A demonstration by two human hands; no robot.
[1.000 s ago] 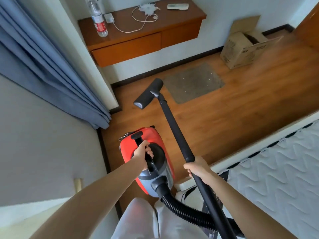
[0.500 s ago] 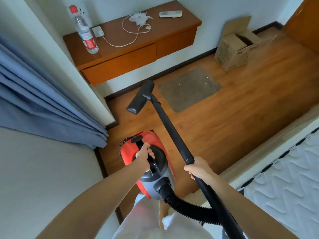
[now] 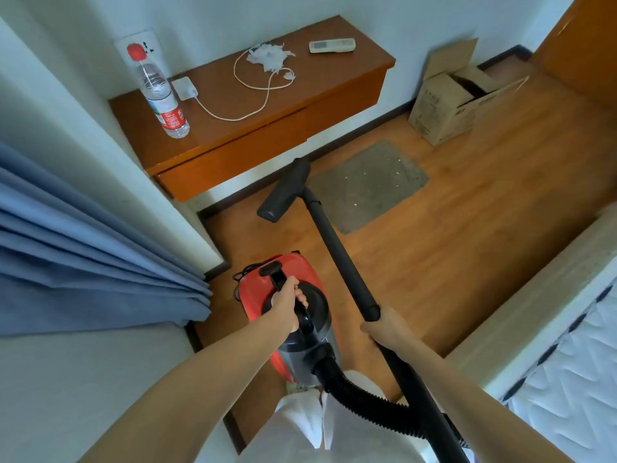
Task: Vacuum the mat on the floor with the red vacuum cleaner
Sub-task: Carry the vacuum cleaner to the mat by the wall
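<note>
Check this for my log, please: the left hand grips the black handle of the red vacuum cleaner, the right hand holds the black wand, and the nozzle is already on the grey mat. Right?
Not quite. In the head view the black floor nozzle is beside the grey rectangular mat, not on it. The left hand does grip the red vacuum cleaner handle, and the right hand holds the black wand.

Nozzle [image 3: 283,192] left of mat [image 3: 367,185]

floor nozzle [image 3: 283,192] nearer the mat [image 3: 370,185] than before, red vacuum cleaner [image 3: 267,292] carried forward
</note>
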